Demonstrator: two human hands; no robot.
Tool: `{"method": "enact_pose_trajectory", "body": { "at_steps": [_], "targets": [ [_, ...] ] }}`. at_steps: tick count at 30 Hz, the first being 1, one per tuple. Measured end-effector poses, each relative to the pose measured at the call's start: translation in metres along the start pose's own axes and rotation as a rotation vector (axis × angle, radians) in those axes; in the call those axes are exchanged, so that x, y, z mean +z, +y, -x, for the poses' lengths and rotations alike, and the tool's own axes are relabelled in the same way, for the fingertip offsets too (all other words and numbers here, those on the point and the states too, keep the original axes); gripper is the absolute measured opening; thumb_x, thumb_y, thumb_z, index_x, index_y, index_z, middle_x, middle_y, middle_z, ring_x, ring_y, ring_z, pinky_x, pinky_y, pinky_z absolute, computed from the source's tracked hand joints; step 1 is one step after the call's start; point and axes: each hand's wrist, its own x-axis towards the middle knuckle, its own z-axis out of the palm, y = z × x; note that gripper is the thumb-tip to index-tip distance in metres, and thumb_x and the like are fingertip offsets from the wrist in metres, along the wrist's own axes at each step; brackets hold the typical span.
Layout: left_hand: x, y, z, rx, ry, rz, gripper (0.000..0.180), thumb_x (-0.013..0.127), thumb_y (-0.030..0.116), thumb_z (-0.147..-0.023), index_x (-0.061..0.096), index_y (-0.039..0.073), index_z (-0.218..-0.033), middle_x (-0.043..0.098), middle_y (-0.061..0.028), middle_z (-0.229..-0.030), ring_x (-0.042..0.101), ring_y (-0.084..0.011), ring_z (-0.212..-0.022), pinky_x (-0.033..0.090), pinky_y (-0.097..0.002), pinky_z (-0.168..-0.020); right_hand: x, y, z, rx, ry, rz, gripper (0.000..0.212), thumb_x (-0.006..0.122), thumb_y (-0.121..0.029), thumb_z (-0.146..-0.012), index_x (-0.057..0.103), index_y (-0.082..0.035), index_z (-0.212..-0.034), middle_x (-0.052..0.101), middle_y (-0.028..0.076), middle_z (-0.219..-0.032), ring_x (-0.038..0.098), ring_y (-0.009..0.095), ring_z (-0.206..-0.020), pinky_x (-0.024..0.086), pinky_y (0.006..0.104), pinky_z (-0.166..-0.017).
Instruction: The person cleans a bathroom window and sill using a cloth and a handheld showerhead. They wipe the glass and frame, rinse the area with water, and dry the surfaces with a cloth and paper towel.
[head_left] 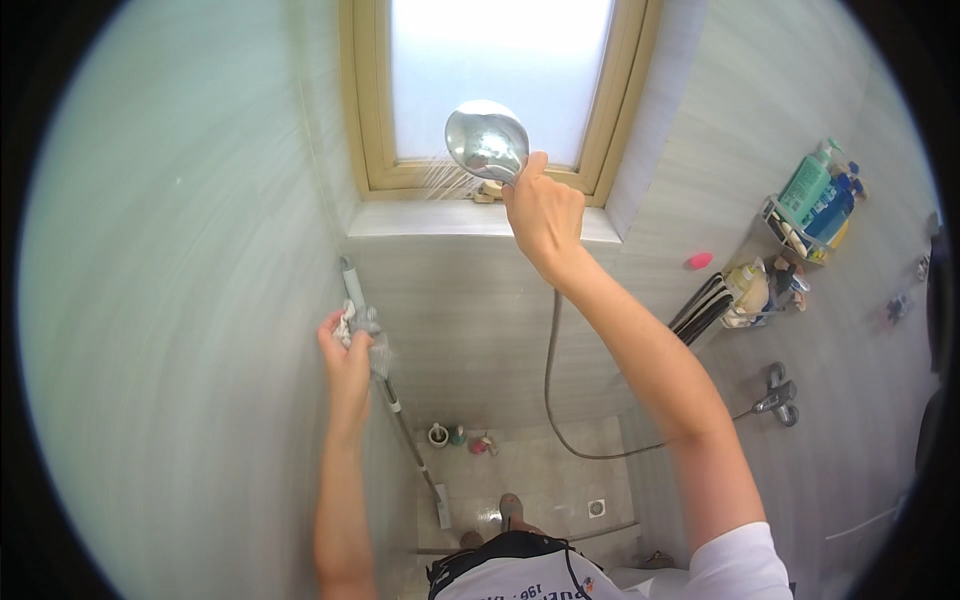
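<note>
Nearest the camera, by judgement, is the white sleeve (742,565) at the lower right, from which the bare right arm reaches to the upper centre of the frame. Head view: the right hand (547,210) is wrapped around the handle of the chrome showerhead (487,140), which is raised in front of the frosted window (500,65). Water jets leave the showerhead toward the left. Its hose (552,380) drops through the centre, then curves to the mixer tap (776,396) at the lower right. At left of centre, the left hand (348,350) appears to pinch a crumpled white item (345,322) between thumb and fingers; contact with the blurred grey piece (380,355) beside it cannot be told. A long pole (408,432) slants below, toward the floor. Step in hand, as judged: rinsing with the spray. The next move calls for a firm right-hand grip, a controlled spray angle and slack in the hose.
</note>
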Motion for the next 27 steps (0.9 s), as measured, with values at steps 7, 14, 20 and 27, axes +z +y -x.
{"method": "enact_pose_trajectory", "body": {
  "at_steps": [7, 14, 20, 27],
  "targets": [
    [0.063, 0.034, -0.120, 0.857, 0.093, -0.934, 0.035, 0.056, -0.003, -0.091, 0.054, 0.002, -0.126, 0.058, -0.0196, -0.123, 0.058, -0.0367, -0.112, 0.048, -0.0429, -0.096, -0.009, 0.020, 0.035, 0.111, -0.044, -0.061, 0.033, 0.067, -0.020, -0.090, 0.046, 0.000, -0.106, 0.066, 0.018, -0.065, 0.066, 0.039, -0.061, 0.049, 0.0496, -0.057],
    [0.169, -0.047, -0.161, 0.569, -0.152, -1.054, 0.020, 0.054, -0.003, -0.088, 0.064, -0.001, -0.105, 0.062, -0.0190, -0.109, 0.060, -0.0385, -0.106, 0.050, -0.0459, -0.094, -0.031, 0.083, 0.042, 0.242, -0.168, 0.025, 0.034, 0.064, -0.019, -0.092, 0.045, 0.000, -0.111, 0.068, 0.019, -0.071, 0.067, 0.041, -0.069, 0.048, 0.0500, -0.061],
    [0.181, -0.062, -0.158, 0.764, -0.062, -1.376, 0.014, 0.061, 0.009, -0.088, 0.068, 0.002, -0.098, 0.063, -0.0150, -0.109, 0.060, -0.0322, -0.109, 0.051, -0.0423, -0.091, -0.008, 0.098, 0.033, 0.156, -0.117, 0.081, 0.036, 0.068, -0.023, -0.092, 0.045, 0.000, -0.108, 0.067, 0.015, -0.067, 0.067, 0.037, -0.061, 0.047, 0.0471, -0.055],
    [0.106, -0.031, -0.213, 0.564, 0.153, -1.533, 0.022, 0.060, 0.011, -0.086, 0.068, 0.000, -0.104, 0.062, -0.0171, -0.116, 0.058, -0.0343, -0.111, 0.046, -0.0478, -0.095, 0.024, 0.089, 0.013, 0.140, -0.029, 0.066, 0.037, 0.070, -0.025, -0.092, 0.044, -0.001, -0.105, 0.066, 0.013, -0.063, 0.066, 0.035, -0.056, 0.046, 0.0458, -0.050]
  ]
}}
